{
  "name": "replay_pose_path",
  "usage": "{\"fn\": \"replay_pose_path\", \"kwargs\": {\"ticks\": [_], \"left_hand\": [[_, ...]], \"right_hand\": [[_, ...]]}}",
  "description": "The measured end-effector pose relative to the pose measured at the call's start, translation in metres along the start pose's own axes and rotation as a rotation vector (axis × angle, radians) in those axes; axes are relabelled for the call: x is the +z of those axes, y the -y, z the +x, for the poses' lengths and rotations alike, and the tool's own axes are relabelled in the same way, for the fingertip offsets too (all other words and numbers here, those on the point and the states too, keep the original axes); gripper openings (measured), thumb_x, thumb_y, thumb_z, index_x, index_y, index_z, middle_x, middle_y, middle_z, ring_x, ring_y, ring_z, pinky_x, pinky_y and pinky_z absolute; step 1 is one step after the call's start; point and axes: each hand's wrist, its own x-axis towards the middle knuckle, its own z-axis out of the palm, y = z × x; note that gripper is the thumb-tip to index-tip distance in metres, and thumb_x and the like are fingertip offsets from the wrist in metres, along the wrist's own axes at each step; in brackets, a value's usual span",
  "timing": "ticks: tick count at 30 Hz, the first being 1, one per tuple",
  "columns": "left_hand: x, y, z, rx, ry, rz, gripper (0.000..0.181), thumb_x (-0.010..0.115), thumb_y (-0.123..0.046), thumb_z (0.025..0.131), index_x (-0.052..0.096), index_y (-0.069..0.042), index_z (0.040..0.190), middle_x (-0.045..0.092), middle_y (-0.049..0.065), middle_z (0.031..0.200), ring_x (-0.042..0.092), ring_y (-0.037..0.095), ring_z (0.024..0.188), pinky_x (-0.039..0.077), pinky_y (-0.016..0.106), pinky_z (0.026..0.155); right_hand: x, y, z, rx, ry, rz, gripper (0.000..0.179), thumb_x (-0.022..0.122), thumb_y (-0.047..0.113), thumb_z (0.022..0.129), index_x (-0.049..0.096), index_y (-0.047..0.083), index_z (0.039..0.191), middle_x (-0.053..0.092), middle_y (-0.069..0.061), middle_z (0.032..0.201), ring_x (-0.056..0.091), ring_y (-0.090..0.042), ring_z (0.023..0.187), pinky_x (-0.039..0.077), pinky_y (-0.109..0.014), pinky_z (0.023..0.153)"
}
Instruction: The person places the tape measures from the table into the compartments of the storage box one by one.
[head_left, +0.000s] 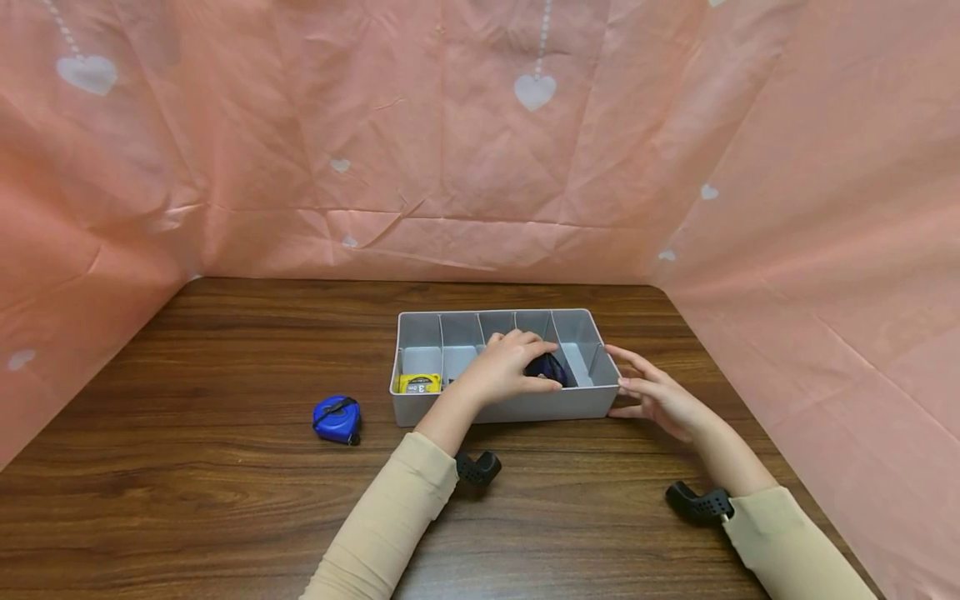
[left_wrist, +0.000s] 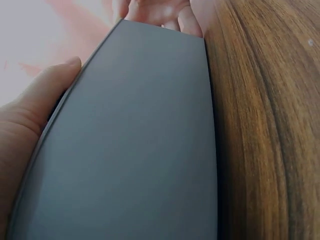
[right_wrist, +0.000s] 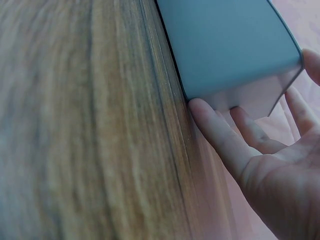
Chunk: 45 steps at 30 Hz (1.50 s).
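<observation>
A grey divided box point(head_left: 504, 407) stands on the table, its compartments side by side. My left hand point(head_left: 504, 367) reaches over the front wall, thumb and fingers round a dark blue rounded object point(head_left: 549, 369) in a compartment right of the middle; the hand hides part of it, so its kind is unclear. In the left wrist view the thumb point(left_wrist: 52, 85) lies by the rim. My right hand point(head_left: 663, 403) touches the box's right end with fingers spread and fairly straight. A yellow tape measure point(head_left: 419, 383) lies in the leftmost compartment.
A blue tape measure point(head_left: 337, 419) with a black strap lies on the brown wooden table point(head_left: 187, 433), left of the box. Pink cloth point(head_left: 450, 150) with white hearts hangs at the back and both sides. Black wrist mounts point(head_left: 477, 469) show below the hands.
</observation>
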Motion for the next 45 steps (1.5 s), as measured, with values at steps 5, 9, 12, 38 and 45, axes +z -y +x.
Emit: {"fn": "replay_pose_path", "kwargs": {"ticks": [5,9,12,38,45], "left_hand": [[0.000,-0.002,0.000,-0.001,0.030,0.054,0.058,0.056,-0.058,0.090,0.057,-0.021,0.135,0.057,0.000,0.130,0.047,0.018,0.121,0.031,0.046,0.099],[0.001,-0.003,-0.001,-0.015,0.049,0.092,0.047,0.051,-0.052,0.095,0.063,-0.022,0.129,0.061,-0.006,0.126,0.048,0.015,0.119,0.029,0.046,0.099],[0.002,-0.003,-0.001,-0.014,0.046,0.093,0.042,0.050,-0.047,0.097,0.065,-0.021,0.126,0.061,-0.008,0.125,0.048,0.014,0.119,0.027,0.047,0.100],[-0.006,0.003,-0.012,0.080,0.022,0.147,0.039,0.052,-0.039,0.099,0.062,-0.017,0.130,0.055,0.001,0.134,0.042,0.019,0.128,0.031,0.045,0.101],[-0.013,0.002,-0.016,0.086,-0.001,0.165,0.043,0.056,-0.040,0.096,0.060,-0.017,0.132,0.050,0.004,0.139,0.037,0.021,0.132,0.029,0.046,0.103]], "right_hand": [[0.000,0.001,0.000,-0.005,0.004,0.004,0.056,0.041,0.012,0.102,0.020,0.015,0.153,0.030,-0.017,0.135,0.055,-0.019,0.111,0.046,-0.052,0.087],[0.000,0.000,0.000,-0.006,0.011,0.007,0.056,0.041,0.011,0.102,0.019,0.015,0.153,0.026,-0.021,0.138,0.055,-0.019,0.112,0.046,-0.053,0.088],[0.000,0.000,0.000,-0.003,0.009,0.008,0.056,0.041,0.011,0.102,0.019,0.015,0.153,0.024,-0.022,0.139,0.054,-0.019,0.112,0.045,-0.054,0.088],[-0.002,-0.002,0.001,-0.013,0.016,0.021,0.056,0.041,0.011,0.102,0.018,0.013,0.154,0.023,-0.026,0.139,0.054,-0.020,0.112,0.046,-0.053,0.087],[-0.002,-0.002,0.001,-0.008,0.013,0.020,0.056,0.041,0.011,0.102,0.019,0.014,0.153,0.024,-0.025,0.139,0.054,-0.019,0.112,0.046,-0.053,0.087]]}}
